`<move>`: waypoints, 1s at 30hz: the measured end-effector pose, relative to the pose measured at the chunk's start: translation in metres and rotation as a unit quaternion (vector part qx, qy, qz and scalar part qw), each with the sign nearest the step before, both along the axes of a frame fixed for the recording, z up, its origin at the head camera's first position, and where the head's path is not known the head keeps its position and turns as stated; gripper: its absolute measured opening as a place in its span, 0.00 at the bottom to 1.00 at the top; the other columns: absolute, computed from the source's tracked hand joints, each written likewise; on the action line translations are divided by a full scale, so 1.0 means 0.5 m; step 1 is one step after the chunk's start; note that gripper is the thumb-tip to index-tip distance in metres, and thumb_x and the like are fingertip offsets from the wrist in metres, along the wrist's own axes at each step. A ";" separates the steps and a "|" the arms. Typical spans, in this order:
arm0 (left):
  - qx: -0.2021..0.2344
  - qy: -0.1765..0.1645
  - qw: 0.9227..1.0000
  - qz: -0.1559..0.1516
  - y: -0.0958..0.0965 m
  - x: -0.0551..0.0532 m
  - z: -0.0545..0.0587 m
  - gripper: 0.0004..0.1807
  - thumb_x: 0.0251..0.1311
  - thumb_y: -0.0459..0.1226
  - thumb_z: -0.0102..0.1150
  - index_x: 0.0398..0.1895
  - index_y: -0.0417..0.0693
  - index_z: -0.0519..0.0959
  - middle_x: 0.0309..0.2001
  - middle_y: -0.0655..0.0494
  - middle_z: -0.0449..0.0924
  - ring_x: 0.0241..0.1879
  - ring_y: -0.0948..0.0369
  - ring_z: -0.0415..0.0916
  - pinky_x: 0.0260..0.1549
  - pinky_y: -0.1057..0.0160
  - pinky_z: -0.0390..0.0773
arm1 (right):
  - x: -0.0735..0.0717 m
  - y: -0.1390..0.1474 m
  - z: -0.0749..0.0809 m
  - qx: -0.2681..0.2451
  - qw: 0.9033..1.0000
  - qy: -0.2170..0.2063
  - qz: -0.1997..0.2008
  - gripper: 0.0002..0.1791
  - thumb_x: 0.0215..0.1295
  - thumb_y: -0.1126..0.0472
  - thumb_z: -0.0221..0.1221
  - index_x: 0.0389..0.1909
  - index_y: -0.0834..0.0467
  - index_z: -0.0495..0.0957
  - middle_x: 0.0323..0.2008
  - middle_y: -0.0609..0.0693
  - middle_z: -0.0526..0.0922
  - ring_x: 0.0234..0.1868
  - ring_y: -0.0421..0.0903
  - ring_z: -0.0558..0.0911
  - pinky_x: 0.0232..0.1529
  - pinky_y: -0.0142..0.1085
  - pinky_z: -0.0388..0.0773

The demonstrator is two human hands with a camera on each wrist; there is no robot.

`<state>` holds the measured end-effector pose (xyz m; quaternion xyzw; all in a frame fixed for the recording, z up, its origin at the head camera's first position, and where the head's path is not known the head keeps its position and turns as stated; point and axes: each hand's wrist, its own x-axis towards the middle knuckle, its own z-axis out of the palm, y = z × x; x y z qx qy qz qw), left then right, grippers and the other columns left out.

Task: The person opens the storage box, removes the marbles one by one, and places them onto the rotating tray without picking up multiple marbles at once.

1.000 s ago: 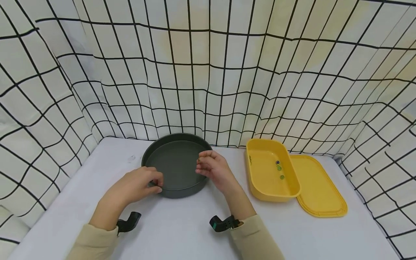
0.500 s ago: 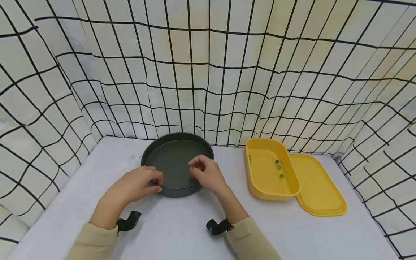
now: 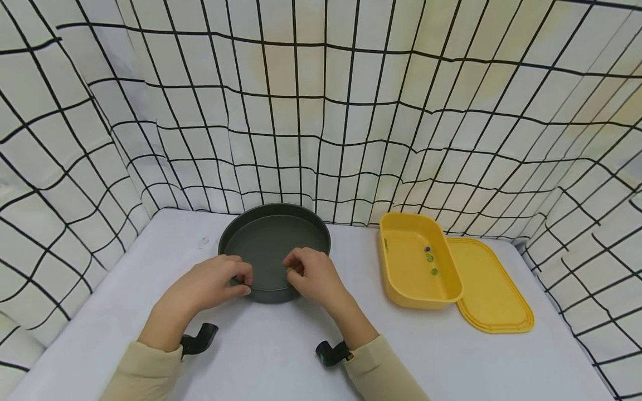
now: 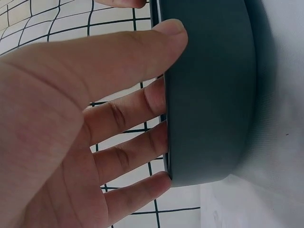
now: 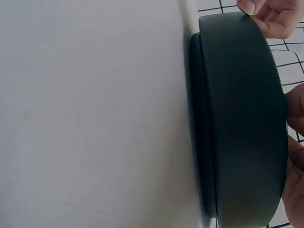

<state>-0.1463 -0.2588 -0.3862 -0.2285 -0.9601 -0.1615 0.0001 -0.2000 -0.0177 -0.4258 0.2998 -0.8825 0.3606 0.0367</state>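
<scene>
A dark grey round cake pan (image 3: pixel 271 236) stands on the white table. My left hand (image 3: pixel 213 283) grips its near left rim; in the left wrist view the thumb (image 4: pixel 166 42) lies against the outer wall while the fingers reach over the rim. Over the near right part of the pan is my right hand (image 3: pixel 315 275), its fingers bent and fingertips low inside the rim. I cannot tell whether something small is between those fingertips. Right of the pan, a yellow plastic container (image 3: pixel 401 284) holds small green balls (image 3: pixel 434 272) and a blue one (image 3: pixel 427 249), marble-like.
A flat yellow lid (image 3: pixel 494 289) lies at the right, partly under the container's side. White cloth walls (image 3: pixel 351 122) with a black grid stand behind and at both sides of the table (image 3: pixel 281 356). Each wrist wears a black camera mount (image 3: pixel 199 338).
My right hand has moved left and down, from above the pan's right rim to low over its near right part. The left hand keeps its grip on the rim.
</scene>
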 end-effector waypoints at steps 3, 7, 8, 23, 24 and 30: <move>0.000 -0.001 1.000 -0.002 0.004 -0.003 -0.001 0.12 0.54 0.38 0.73 0.28 0.66 0.78 0.32 0.67 0.75 0.33 0.65 0.72 0.34 0.59 0.73 | -0.001 0.005 0.001 -0.001 1.000 -0.005 -0.003 0.08 0.61 0.65 0.61 0.40 0.54 0.84 0.34 0.43 0.82 0.33 0.35 0.78 0.37 0.28 0.76; 0.001 -0.006 1.000 -0.003 0.012 -0.006 -0.002 0.12 0.54 0.38 0.73 0.28 0.66 0.78 0.32 0.68 0.74 0.33 0.65 0.71 0.34 0.60 0.73 | -0.004 0.019 0.001 -0.034 0.999 -0.035 0.010 0.06 0.63 0.63 0.61 0.40 0.54 0.83 0.34 0.42 0.82 0.33 0.34 0.79 0.37 0.28 0.77; 0.002 -0.009 1.000 -0.004 0.014 -0.006 -0.002 0.12 0.54 0.38 0.73 0.28 0.66 0.78 0.32 0.68 0.74 0.33 0.65 0.71 0.34 0.60 0.73 | -0.006 0.026 0.002 -0.060 0.996 -0.060 0.018 0.06 0.64 0.64 0.61 0.40 0.55 0.83 0.35 0.43 0.83 0.33 0.35 0.79 0.38 0.29 0.78; -0.003 -0.021 1.000 -0.007 0.022 -0.010 0.003 0.11 0.55 0.40 0.72 0.29 0.66 0.78 0.33 0.70 0.74 0.34 0.64 0.71 0.34 0.59 0.73 | -0.060 0.382 0.067 -0.290 0.913 -0.259 -0.124 0.21 0.74 0.57 0.56 0.59 0.67 0.71 0.52 0.61 0.78 0.47 0.51 0.81 0.49 0.40 0.82; -0.004 -0.020 1.000 -0.003 0.020 -0.009 0.004 0.11 0.55 0.40 0.72 0.29 0.66 0.78 0.33 0.70 0.74 0.34 0.64 0.71 0.34 0.59 0.73 | -0.063 0.395 0.069 -0.277 0.917 -0.252 -0.137 0.22 0.74 0.56 0.56 0.60 0.67 0.70 0.52 0.59 0.78 0.47 0.49 0.81 0.50 0.40 0.82; -0.008 -0.019 1.000 0.009 0.007 -0.004 0.002 0.11 0.55 0.40 0.72 0.30 0.66 0.77 0.33 0.70 0.74 0.34 0.64 0.71 0.35 0.59 0.72 | -0.079 0.416 0.065 -0.194 0.943 -0.223 -0.154 0.23 0.73 0.53 0.57 0.61 0.63 0.72 0.54 0.59 0.77 0.51 0.55 0.79 0.52 0.44 0.81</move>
